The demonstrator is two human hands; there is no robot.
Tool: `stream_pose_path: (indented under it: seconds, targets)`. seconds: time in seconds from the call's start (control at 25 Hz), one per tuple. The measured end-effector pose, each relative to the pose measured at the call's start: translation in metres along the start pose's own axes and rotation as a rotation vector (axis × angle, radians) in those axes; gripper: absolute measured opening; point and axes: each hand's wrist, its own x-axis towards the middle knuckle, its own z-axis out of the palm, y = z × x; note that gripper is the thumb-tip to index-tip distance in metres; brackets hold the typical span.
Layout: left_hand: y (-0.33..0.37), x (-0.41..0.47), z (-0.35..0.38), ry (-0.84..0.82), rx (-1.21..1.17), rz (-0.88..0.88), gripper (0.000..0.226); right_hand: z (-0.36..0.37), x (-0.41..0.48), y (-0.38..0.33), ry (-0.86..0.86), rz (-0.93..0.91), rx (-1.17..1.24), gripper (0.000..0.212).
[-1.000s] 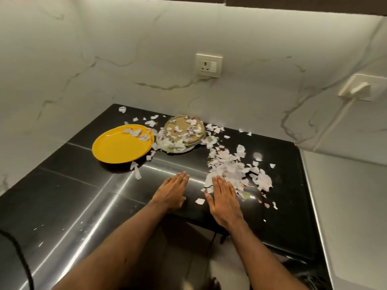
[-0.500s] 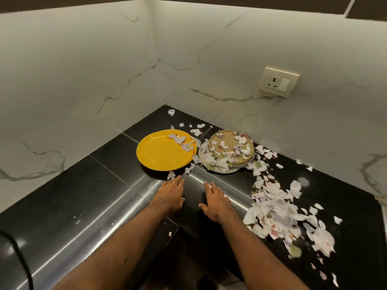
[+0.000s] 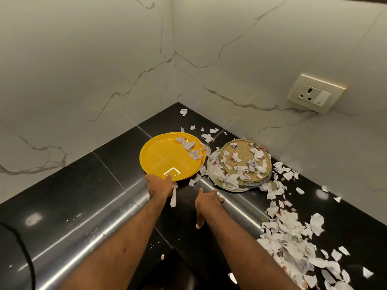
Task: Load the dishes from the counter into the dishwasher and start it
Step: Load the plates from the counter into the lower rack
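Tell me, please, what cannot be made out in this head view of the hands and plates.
Head view only.
Left hand fingers: hidden under the yellow plates; only its thumb shows on the rim.
Plates under the speckled disc: number hidden by paper scraps.
Print on scraps: too small.
Dark curved object: cut off by left edge.
Dishwasher: out of frame.

Dim warm light, glaring counter (image 3: 88,243)
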Motion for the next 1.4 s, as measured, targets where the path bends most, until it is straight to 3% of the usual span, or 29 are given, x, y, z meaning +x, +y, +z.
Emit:
stream_pose_path:
  seconds: [0.28, 0.48, 0.64, 0.84, 0.92, 1.0, 1.08, 1.16, 1.24, 1.32, 1.4]
  targets:
    - [0.007, 0.021, 0.012, 0.052, -0.374, -0.286, 0.059, -0.002, 0.016, -0.008, -0.024, 0.032, 0.015, 0.128]
    - [0.002, 0.022, 0.014, -0.017, -0.423, -0.310, 0.029, -0.001, 0.020, -0.008, -0.023, 0.040, 0.037, 0.123]
    - [0.006, 0.009, 0.009, -0.121, -0.704, -0.307, 0.032, -0.002, 0.015, -0.006, 0.001, 0.034, 0.063, 0.113]
    - [0.007, -0.008, -0.010, -0.233, -0.922, -0.344, 0.040, -0.003, 0.004, 0.003, 0.008, -0.048, -0.024, 0.147]
    - [0.005, -0.015, -0.019, -0.276, -0.941, -0.356, 0.045, 0.004, -0.002, 0.014, 0.046, -0.125, -0.068, 0.148]
    - [0.000, -0.022, -0.025, -0.314, -0.912, -0.349, 0.047, 0.011, -0.009, 0.030, 0.147, -0.194, -0.064, 0.131]
    - [-0.004, -0.029, -0.030, -0.344, -0.875, -0.330, 0.049, 0.015, -0.020, 0.044, 0.409, -0.292, 0.142, 0.075]
    - [-0.009, -0.038, -0.033, -0.339, -0.872, -0.334, 0.046, 0.018, -0.036, 0.050, 0.859, -0.393, 0.583, 0.016]
    - [-0.015, -0.047, -0.036, -0.336, -0.867, -0.338, 0.044, 0.013, -0.053, 0.047, 1.140, -0.519, 0.904, 0.009]
    - [-0.020, -0.059, -0.037, -0.330, -0.824, -0.332, 0.043, 0.004, -0.059, 0.038, 1.014, -0.686, 0.966, 0.023]
    - [-0.024, -0.071, -0.036, -0.357, -0.767, -0.325, 0.041, 0.000, -0.051, 0.027, 0.681, -0.749, 0.883, 0.053]
